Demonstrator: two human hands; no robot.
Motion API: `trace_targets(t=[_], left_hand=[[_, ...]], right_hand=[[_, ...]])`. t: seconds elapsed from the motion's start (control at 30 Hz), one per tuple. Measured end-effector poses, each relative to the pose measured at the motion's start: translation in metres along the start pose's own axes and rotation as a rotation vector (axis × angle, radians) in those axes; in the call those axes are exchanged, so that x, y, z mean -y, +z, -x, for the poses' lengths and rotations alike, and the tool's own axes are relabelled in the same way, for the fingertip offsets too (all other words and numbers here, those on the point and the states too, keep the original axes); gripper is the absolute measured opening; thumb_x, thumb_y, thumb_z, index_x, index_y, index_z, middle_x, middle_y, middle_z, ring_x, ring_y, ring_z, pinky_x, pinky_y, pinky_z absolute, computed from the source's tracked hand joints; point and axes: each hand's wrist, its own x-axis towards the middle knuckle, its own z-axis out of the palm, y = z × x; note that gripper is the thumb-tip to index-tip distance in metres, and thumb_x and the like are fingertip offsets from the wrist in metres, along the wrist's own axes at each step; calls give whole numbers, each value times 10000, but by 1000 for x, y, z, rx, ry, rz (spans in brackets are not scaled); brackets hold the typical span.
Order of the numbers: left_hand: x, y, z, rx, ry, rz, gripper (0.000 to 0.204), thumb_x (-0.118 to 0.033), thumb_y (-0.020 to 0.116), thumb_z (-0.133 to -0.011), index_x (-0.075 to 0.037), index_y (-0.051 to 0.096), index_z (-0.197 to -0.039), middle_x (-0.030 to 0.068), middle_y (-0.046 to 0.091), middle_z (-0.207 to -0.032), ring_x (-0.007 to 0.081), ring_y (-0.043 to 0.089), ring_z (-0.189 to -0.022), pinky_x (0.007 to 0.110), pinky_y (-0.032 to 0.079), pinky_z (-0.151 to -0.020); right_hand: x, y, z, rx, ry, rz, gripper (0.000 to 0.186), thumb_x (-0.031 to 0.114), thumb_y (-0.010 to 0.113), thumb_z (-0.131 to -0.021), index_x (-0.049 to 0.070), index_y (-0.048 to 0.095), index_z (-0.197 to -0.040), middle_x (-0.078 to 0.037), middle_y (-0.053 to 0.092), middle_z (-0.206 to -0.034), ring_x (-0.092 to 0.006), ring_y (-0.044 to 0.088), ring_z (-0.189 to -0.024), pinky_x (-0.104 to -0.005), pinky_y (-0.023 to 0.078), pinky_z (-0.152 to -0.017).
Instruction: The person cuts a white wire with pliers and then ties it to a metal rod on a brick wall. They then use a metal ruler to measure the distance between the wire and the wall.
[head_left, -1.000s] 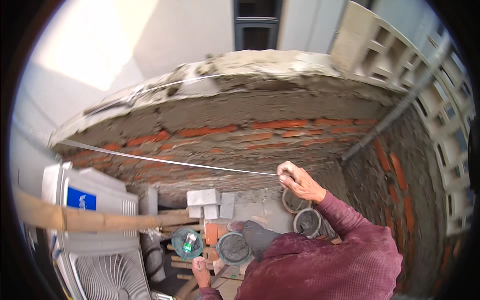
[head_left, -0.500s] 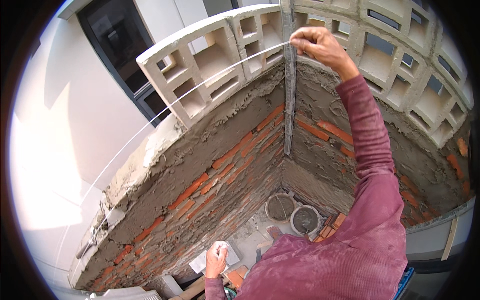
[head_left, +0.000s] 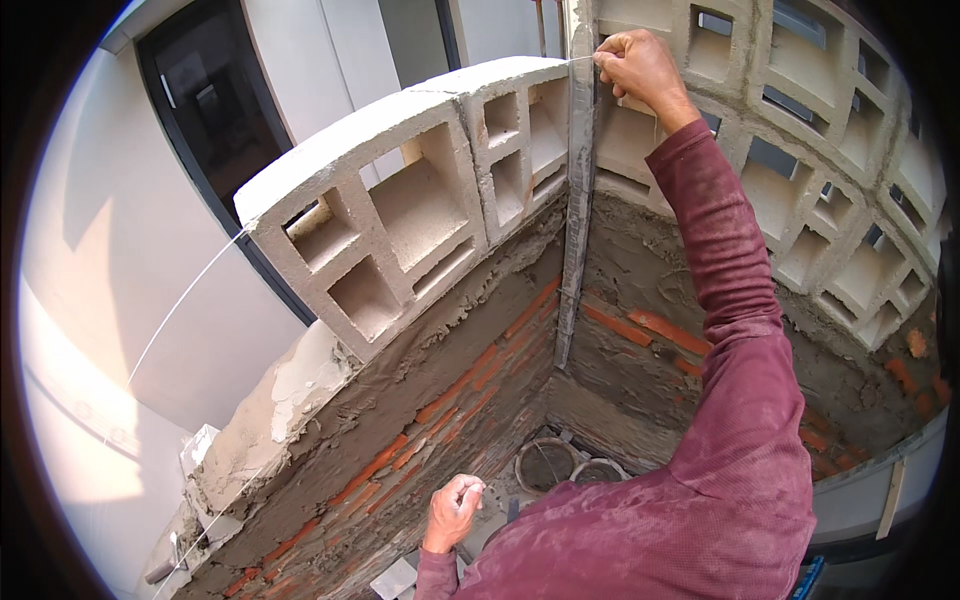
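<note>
My right hand [head_left: 640, 72] is raised at the corner, thumb and fingers pinched on a thin white string [head_left: 185, 288]. The string passes the grey metal upright [head_left: 579, 200], then shows again at the left end of the block row and hangs down to the left. Beside the upright, a pale openwork concrete block [head_left: 524, 150] adjoins a second openwork block [head_left: 365, 235] on the mortared wall [head_left: 450, 320]. Low in front of me, my left hand [head_left: 455, 512] is closed, fingers curled; whatever it may hold is hidden.
More openwork blocks [head_left: 735, 115] stand along the right wall. Down at the corner's foot are round mortar tubs [head_left: 520, 465]. Rough mortar [head_left: 275, 400] covers the left wall's top. A tool handle [head_left: 158, 573] lies at lower left. Dark-framed glass [head_left: 205, 130] is behind.
The string, earlier stretched across the front of the blocks, now lies at their top edge. My view has shifted, and the blocks appear larger. My right hand still pinches the string.
</note>
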Motion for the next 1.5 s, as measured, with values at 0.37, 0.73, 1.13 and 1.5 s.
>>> trace_targets(t=[0.37,0.73,1.13,1.5], left_hand=[[-59,-16,-39,121,411,16,142,-128,632,-910,6,672,-935,78,662,-773,124,592,-656,278,459,-597],[-153,-5,-8,64,895,-8,95,-189,772,-806,-109,755,-855,99,525,-1173,249,505,-1101,387,409,-947],[-94,-22,-52,108,300,390,219,-260,708,-910,-51,750,-961,67,557,-1111,165,547,-1055,321,435,-933],[-75,21,-57,150,-3,826,217,-278,658,-962,-71,679,-1023,-94,486,-798,-3,310,-602,170,241,-507]], right_hand=[[15,-7,33,38,70,-162,175,170,673,-886,18,743,-939,-28,686,-691,-57,590,-515,-218,480,-482],[110,31,257,667,-249,-449,117,93,771,-811,12,732,-886,-46,661,-778,-135,599,-742,-290,479,-688],[128,74,303,836,-244,-730,124,93,758,-787,12,719,-872,-89,670,-771,-209,648,-730,-334,511,-687],[80,85,344,874,102,-939,153,140,711,-874,-12,703,-892,-36,659,-749,-95,584,-695,-276,467,-633]])
